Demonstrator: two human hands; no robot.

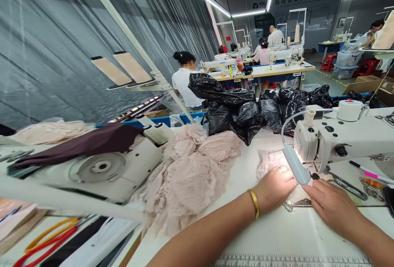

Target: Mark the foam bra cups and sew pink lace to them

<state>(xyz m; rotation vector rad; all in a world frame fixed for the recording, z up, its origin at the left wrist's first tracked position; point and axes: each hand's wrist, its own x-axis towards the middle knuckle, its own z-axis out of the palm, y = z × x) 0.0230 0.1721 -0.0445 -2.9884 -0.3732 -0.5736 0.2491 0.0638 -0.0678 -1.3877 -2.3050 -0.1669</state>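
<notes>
Both hands at the sewing machine (347,135) now, and from my seat at the far end I have the lace piece (267,163) flat on the desk (261,242), just left of and below the machine head, the small lamp (296,164) lighting it up! The left hand (277,188) lies over the lace, fingers close together and slightly bent; whether they pinch it, I can't tell. Across to the right hand (334,202), thumb and forefinger reaching the near edge of the same piece, the rest loosely folded; their grip I can't judge either. A crumpled lace pile (191,176) sits left of the left forearm.

Over to the containers: black plastic bags (218,117), bulging and heaped along the far edge of the desk, contents hidden from me. Further right, two clear plastic tubs (347,59), one on the other, what's in them too small to make out, and a clear plastic bag (355,44) rests on top. Nearer, a cardboard box (371,89), its inside out of my sight
</notes>
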